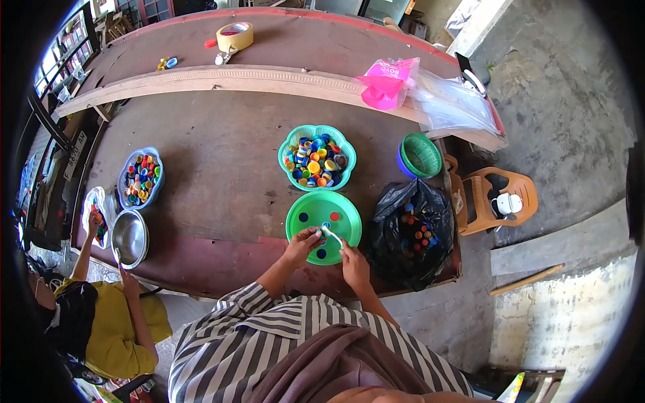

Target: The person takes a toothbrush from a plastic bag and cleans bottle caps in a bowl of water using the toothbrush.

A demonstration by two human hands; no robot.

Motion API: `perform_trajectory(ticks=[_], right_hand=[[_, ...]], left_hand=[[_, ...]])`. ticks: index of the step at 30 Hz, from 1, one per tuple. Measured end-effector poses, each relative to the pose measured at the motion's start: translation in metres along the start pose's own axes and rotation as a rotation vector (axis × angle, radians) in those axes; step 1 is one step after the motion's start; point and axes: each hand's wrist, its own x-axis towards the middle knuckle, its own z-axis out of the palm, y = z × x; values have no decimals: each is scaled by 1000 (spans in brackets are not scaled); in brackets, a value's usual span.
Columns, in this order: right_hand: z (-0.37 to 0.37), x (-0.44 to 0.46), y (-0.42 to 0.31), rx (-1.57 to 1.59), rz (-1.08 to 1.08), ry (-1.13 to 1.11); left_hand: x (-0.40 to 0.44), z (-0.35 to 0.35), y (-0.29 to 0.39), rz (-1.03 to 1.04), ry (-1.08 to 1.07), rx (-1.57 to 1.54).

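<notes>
Both of my hands are over a round green plastic tray (291, 213), where a few flat caps lie apart, among them a red cap (334, 216) and a dark blue cap (304, 217). My right hand (355, 264) is closed around a slim white tool (332, 235), its tip pointing up and left toward the other hand. My left hand (304, 247) is pinched at the tray's left side, near that tip; whatever is in its fingers is too small to make out. Just beyond the tray stands a scalloped teal basket (285, 149) heaped with colourful bottle caps (314, 161).
A black plastic bag (383, 232) of caps lies to the right, below nested green and blue baskets (421, 156). At left, another person (111, 322) works beside a metal bowl (130, 239) and a blue basket of caps (160, 176). A wooden beam (269, 76) crosses the table.
</notes>
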Motion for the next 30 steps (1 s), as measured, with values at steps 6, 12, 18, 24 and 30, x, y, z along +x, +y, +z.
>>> perform_trajectory(ticks=[6,12,18,24,30], right_hand=[[3,5,11,4,22,8],[5,9,4,86,-67,-33],[8,24,0,63,-5,78],[3,27,-1,-55,60,25],[6,21,1,55,-6,-19]], left_hand=[[-5,1,9,-34,-11,26],[-3,0,18,-12,9,21],[4,-1,21,-8,-19,-22],[6,2,23,-33,-26,9],[6,6,28,-41,-7,-6]])
